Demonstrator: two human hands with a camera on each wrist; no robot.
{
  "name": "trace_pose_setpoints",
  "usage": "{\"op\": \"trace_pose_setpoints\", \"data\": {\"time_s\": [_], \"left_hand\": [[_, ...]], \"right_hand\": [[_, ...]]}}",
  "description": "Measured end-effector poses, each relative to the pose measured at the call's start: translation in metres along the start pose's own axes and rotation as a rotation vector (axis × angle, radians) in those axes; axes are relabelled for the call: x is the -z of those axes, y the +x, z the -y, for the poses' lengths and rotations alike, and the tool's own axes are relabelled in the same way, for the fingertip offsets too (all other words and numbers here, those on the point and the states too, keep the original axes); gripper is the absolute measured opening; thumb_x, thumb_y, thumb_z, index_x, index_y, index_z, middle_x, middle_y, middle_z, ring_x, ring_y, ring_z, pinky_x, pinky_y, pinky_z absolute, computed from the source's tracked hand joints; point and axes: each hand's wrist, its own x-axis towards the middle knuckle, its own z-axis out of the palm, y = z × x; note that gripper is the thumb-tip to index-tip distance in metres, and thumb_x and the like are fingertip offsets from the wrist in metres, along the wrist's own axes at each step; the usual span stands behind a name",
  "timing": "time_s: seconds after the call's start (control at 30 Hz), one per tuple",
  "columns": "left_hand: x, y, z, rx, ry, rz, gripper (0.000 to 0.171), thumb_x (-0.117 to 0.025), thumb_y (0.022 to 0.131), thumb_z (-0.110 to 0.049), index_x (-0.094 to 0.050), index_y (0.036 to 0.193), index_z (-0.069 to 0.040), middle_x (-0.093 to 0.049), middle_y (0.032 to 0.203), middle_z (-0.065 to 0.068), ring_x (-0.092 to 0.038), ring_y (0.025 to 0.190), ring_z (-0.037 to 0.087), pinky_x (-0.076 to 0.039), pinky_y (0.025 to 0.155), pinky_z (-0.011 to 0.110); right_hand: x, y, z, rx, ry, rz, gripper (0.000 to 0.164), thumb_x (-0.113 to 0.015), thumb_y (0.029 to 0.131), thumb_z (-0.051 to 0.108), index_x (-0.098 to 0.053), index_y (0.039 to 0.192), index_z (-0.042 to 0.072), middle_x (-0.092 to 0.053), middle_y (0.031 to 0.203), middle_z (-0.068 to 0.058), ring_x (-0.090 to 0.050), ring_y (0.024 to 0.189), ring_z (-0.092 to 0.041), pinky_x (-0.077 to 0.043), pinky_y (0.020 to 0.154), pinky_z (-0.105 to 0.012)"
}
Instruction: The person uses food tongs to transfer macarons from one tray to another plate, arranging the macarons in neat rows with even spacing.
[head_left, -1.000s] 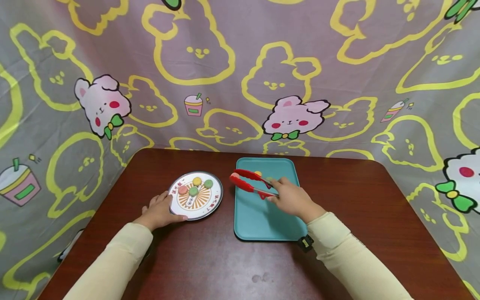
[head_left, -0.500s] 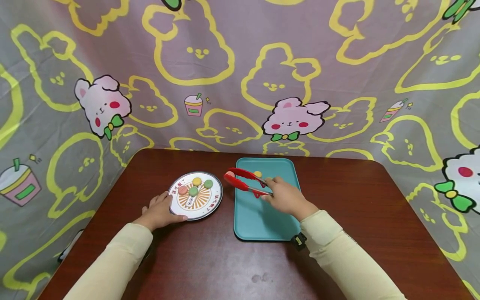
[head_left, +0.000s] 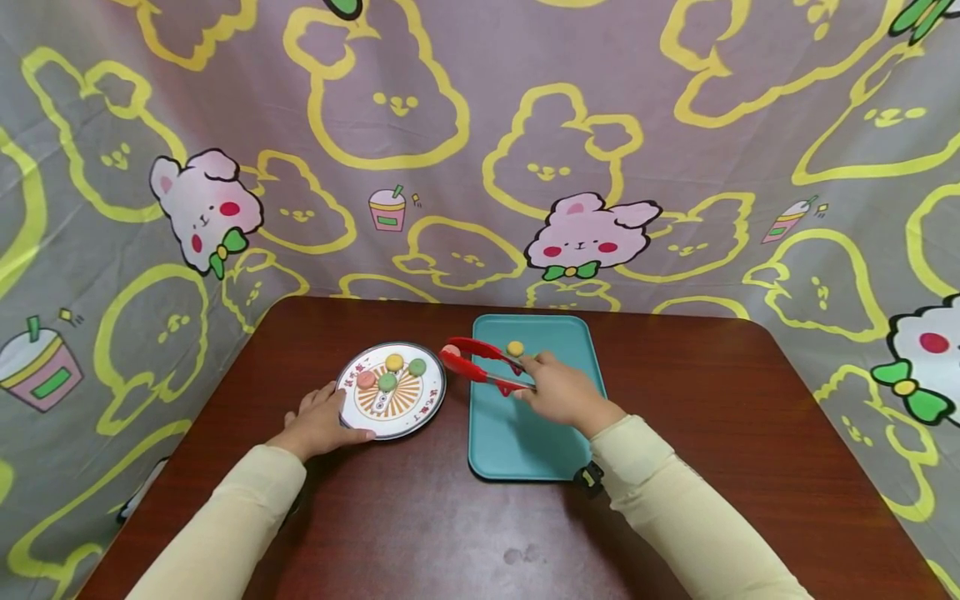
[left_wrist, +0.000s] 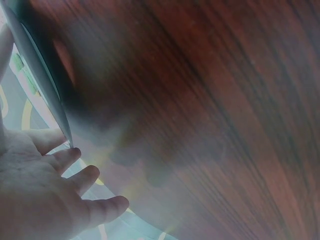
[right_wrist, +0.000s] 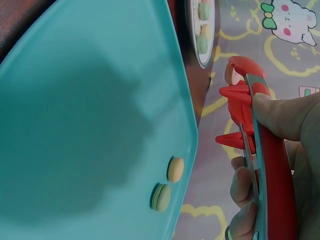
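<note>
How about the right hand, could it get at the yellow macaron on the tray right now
Probably not as things stand: the right hand grips tongs that hold a pink macaron. Otherwise the way looks free; the yellow macaron lies uncovered on the tray.

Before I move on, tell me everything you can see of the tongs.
The tongs have red, wavy-edged tips, silvery, metal-looking arms and a red grip cover, with red prongs sticking out. The right hand curls round them, thumb on the cover. The tips pinch a pink macaron. Held above the teal tray, they reach past its left edge; the tips appear by the right rim of the plate.
</note>
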Motion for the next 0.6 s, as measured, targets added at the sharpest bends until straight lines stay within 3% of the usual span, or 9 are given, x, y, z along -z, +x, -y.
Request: {"op": "trace_pose_setpoints", "data": {"time_s": [0.3,0.6], "left_hand": [[-0.001,-0.001,0.001,0.003,-0.013,-0.003,0.109,-0.075,0.072,-0.060,-0.030,0.145,0.008,-0.022,0.149,0.034,-0.017,0.134,0.055,-0.017,0.098,0.075],[0.000,-0.001,0.000,-0.002,-0.012,-0.007,0.108,-0.075,0.073,-0.059,-0.031,0.144,0.009,-0.023,0.149,0.034,-0.017,0.134,0.054,-0.017,0.099,0.075]], "right_hand": [[0.001,0.004,0.008,0.019,-0.012,0.018,0.064,-0.065,0.092,0.035,-0.043,0.145,0.005,-0.054,0.121,-0.015,-0.055,0.087,-0.019,-0.047,0.063,-0.034],[-0.005,0.008,0.011,0.032,-0.043,0.032,0.063,-0.064,0.092,0.036,-0.045,0.144,0.005,-0.054,0.126,-0.016,-0.056,0.095,-0.022,-0.049,0.071,-0.041]]}}
